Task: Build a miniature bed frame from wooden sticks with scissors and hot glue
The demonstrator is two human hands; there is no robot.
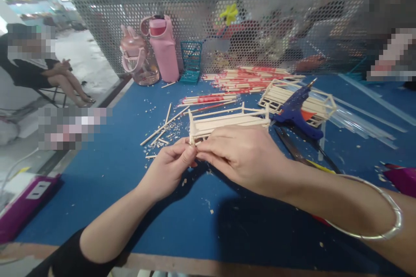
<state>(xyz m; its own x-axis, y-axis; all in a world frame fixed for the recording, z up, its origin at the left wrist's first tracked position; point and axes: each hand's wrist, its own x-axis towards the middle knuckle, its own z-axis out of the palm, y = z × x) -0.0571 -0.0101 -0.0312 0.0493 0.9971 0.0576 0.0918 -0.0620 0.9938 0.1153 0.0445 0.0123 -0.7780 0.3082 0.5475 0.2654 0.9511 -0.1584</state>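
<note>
Near the middle of the blue table, a small stick-built wooden model (224,122) with corner posts and thin rails lies in front of me. My left hand (172,164) is closed, thumb and fingers pinching the model's near left corner. Close beside it, my right hand (243,151) reaches over the model's near side, fingertips pinched at the same corner. Whatever small piece sits between the right fingertips is mostly hidden. Behind and to the right, a blue glue gun (294,114) rests against a second stick-built model (269,95).
Wrapped chopstick bundles (250,80) lie at the back. Loose sticks (162,127) and chips are scattered left. Clear glue sticks (357,117) lie right. A pink bottle (164,49), a clear jug (139,62) and a teal mini chair (191,62) stand by the perforated metal screen (195,17). A person sits far left.
</note>
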